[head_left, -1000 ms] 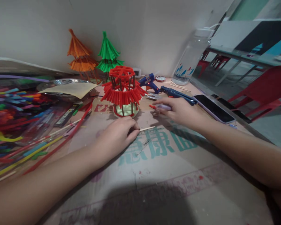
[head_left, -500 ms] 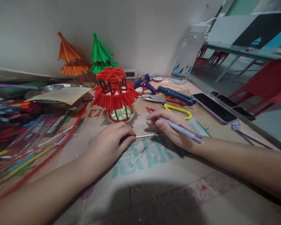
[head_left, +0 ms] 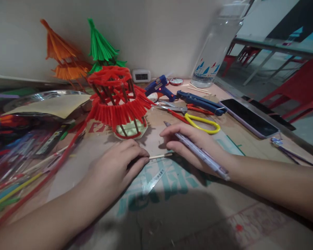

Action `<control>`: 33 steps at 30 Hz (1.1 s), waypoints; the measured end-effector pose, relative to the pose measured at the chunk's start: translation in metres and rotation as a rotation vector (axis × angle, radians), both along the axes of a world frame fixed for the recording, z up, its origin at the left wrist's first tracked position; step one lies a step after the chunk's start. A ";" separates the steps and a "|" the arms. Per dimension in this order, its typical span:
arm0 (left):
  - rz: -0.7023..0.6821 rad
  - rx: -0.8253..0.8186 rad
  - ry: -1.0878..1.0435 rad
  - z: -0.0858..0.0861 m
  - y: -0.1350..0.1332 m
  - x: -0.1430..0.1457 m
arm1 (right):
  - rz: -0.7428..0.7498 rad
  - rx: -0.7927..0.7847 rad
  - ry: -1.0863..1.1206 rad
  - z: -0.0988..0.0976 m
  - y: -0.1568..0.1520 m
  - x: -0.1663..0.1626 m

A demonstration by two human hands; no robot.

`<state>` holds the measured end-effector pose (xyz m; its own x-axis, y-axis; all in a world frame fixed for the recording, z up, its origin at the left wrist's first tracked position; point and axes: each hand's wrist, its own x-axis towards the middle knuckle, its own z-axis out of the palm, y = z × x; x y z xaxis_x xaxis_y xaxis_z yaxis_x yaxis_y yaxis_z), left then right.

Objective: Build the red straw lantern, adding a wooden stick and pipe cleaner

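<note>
Head view: your left hand [head_left: 120,161] is pinching a thin pale stick [head_left: 160,157] narrowly, in front and to the right of the red model [head_left: 111,114]. Your right hand [head_left: 200,141] is gripping a pen [head_left: 193,147], right of that model! Farther back, scissors [head_left: 188,119] are lying to its right, a blue glue gun [head_left: 159,86] is resting behind-right, and a green model [head_left: 103,43] is standing behind it.

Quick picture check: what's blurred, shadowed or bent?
In the head view, the craft pile at the left edge is smeared; head view, a broad dark shadow covers the near work surface; head view, the bottle leans, probably lens stretch; head view, the pen is fairly clear.
</note>
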<state>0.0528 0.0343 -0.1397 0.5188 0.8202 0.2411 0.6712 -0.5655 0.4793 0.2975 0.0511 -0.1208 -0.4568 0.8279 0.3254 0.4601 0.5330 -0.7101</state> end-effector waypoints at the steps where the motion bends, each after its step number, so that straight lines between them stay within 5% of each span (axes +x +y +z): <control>1: -0.007 0.000 0.006 0.001 0.000 0.000 | 0.033 0.048 -0.024 -0.003 0.001 0.000; 6: -0.027 0.017 0.032 0.004 0.000 0.004 | 0.220 0.218 -0.199 -0.015 0.009 0.001; 12: -0.034 0.057 0.070 0.006 -0.001 0.005 | 0.129 0.327 -0.110 -0.011 0.004 -0.002; 22: 0.025 0.236 0.164 0.001 -0.004 0.011 | 0.236 0.274 -0.167 -0.015 0.001 -0.003; 28: -0.063 0.305 0.201 0.000 -0.006 0.012 | 0.309 0.253 -0.155 -0.013 -0.004 0.000; 33: 0.000 0.277 0.274 0.006 -0.006 0.014 | 0.093 0.382 -0.021 -0.020 0.000 0.002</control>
<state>0.0664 0.0286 -0.1338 0.5948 0.7435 0.3057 0.7531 -0.6484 0.1117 0.2990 0.0509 -0.1404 -0.5343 0.6037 0.5917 0.4095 0.7972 -0.4436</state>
